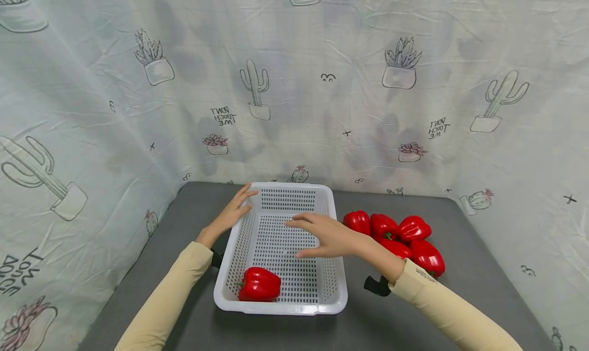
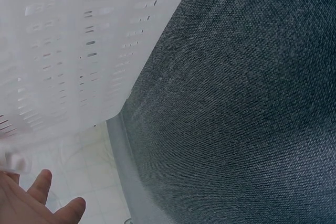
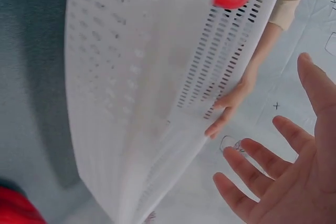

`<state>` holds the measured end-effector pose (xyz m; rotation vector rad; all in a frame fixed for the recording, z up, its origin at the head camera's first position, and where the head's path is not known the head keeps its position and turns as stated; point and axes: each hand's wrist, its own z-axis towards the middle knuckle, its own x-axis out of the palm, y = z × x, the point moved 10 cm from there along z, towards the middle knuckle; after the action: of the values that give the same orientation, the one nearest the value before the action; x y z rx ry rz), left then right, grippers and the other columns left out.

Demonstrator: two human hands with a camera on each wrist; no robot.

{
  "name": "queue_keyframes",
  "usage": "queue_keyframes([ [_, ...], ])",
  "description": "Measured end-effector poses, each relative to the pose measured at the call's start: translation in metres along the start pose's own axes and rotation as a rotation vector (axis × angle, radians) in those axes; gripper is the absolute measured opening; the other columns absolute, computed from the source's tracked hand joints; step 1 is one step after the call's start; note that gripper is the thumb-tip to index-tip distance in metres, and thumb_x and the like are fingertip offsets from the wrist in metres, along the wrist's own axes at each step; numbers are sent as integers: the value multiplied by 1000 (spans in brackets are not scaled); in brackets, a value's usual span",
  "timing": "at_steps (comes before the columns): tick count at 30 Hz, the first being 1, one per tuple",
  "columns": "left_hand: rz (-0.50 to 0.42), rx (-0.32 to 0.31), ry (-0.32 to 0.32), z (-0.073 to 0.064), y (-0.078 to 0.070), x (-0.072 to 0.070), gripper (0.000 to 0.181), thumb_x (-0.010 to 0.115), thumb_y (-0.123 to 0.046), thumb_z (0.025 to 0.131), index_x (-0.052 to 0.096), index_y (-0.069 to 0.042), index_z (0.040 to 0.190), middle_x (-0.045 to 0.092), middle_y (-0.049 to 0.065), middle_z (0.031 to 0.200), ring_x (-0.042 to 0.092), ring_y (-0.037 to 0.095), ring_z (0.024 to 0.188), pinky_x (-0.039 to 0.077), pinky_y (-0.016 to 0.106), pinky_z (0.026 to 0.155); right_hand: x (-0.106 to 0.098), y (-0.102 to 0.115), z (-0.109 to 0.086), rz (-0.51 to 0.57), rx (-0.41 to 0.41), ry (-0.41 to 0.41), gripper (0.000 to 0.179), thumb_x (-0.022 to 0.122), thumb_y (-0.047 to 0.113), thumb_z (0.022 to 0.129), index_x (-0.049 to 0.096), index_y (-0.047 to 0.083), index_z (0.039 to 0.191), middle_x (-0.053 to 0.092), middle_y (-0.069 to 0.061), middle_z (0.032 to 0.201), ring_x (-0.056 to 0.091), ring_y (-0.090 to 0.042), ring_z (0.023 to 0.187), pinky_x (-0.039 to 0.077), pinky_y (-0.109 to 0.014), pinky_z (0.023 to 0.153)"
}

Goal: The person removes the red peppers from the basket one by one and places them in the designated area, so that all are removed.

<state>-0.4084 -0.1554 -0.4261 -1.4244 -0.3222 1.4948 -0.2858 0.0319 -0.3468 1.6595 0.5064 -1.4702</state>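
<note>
A white perforated plastic basket (image 1: pixel 339 248) stands upright on the grey table. One red bell pepper (image 1: pixel 259 284) lies on its side in the near left corner of the basket. My left hand (image 1: pixel 230 214) rests on the far left part of the rim, fingers fairly straight; the right wrist view also shows this left hand (image 3: pixel 236 98) there. Above the basket's right half hovers my right hand (image 1: pixel 329 234), holding nothing. Its spread fingers (image 3: pixel 257 179) appear apart from the basket in the right wrist view.
Several red bell peppers (image 1: pixel 414 229) lie bunched on the table right of the basket, partly behind my right forearm. A grey cloth covers the table (image 1: pixel 391 320). A pale curtain (image 1: pixel 322 110) with printed cacti hangs behind and at both sides.
</note>
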Motion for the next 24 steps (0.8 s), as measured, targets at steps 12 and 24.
queue_keyframes([
  [12, -3, -16, 3, -2, -21, -3, 40, 42, 4, 94, 37, 14, 133, 6, 31, 150, 5, 50, 136, 12, 68, 101, 10, 16, 25, 15, -48, 79, 75, 63, 54, 79, 35, 28, 144, 42, 3, 142, 42, -13, 127, 43, -38, 97],
  [24, -3, 0, 6, 1, 4, 1, 44, 43, -6, 95, 38, 4, 137, 6, 24, 152, 6, 45, 138, 14, 69, 100, 17, 29, 45, 62, -94, 138, 73, 63, 52, 80, 35, 29, 143, 41, 3, 142, 41, -12, 127, 42, -36, 98],
])
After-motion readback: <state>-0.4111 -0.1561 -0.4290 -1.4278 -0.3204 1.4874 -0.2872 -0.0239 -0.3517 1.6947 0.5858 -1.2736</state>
